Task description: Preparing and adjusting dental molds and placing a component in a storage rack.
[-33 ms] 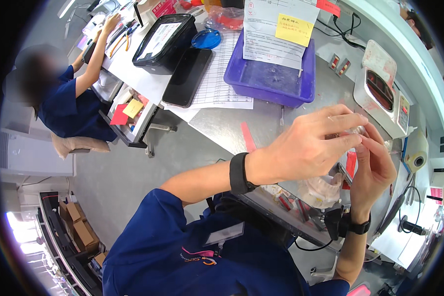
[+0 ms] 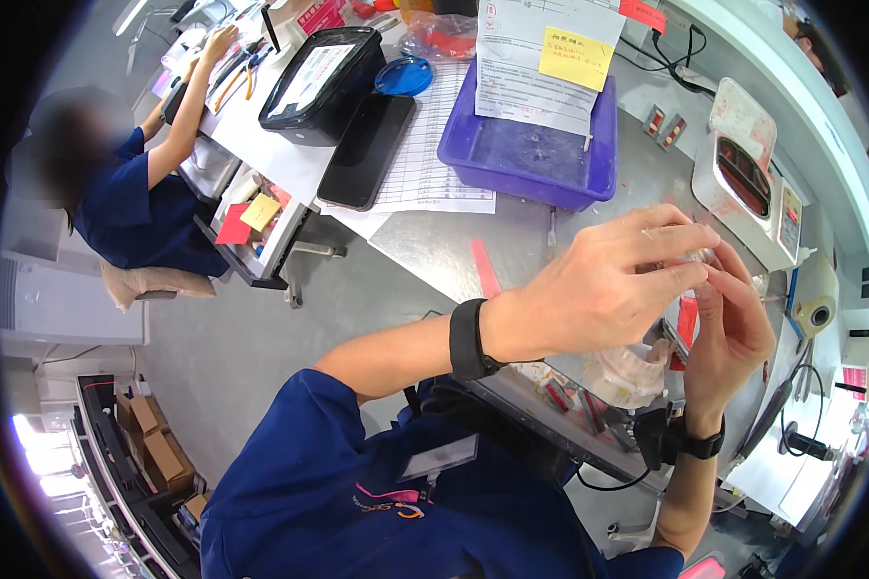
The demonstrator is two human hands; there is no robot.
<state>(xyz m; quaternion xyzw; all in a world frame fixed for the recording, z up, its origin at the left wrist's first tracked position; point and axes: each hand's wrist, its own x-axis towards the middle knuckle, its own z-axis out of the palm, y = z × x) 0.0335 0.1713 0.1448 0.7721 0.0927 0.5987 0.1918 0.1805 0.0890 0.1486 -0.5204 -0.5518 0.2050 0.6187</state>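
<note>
My left hand (image 2: 599,280) reaches in from the left over the metal worktop, with a black band on its wrist. Opposite it is my right hand (image 2: 729,333), and the fingertips of both meet. Pinched between them is a small translucent piece (image 2: 693,257), mostly covered by the fingers, so its exact kind does not show. Just below the hands stands a whitish, plaster-like model (image 2: 628,374). A red block (image 2: 687,318) shows in the gap between the hands.
A purple tray (image 2: 531,188) with papers leaning in it lies beyond my hands. Left of it are a phone (image 2: 367,151) and a black box (image 2: 323,87). A white wax heater (image 2: 748,183) stands at right. A co-worker (image 2: 130,183) sits at far left.
</note>
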